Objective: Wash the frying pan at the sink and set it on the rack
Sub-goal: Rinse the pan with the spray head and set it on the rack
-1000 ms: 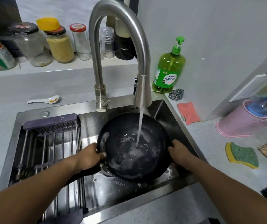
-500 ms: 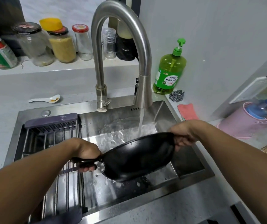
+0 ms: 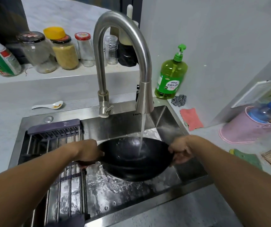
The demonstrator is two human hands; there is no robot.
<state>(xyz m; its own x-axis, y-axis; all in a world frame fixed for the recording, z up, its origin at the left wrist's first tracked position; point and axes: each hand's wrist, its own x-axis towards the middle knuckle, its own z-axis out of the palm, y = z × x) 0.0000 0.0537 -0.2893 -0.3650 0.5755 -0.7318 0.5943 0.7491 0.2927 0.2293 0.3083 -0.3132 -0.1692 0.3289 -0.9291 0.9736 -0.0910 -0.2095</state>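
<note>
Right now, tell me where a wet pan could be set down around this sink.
The rack over the sink's left half is bare apart from the left hand at the frying pan. The counter between the white spoon and the sink edge is bare too. The right counter is crowded: pink cloth, steel scrubber, pink basket, green sponge.

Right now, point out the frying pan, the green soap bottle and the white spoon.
frying pan [image 3: 131, 171]: head view, outer front wall.
green soap bottle [image 3: 170, 76]: head view, body above label.
white spoon [image 3: 48, 105]: head view, mid-handle.
</note>
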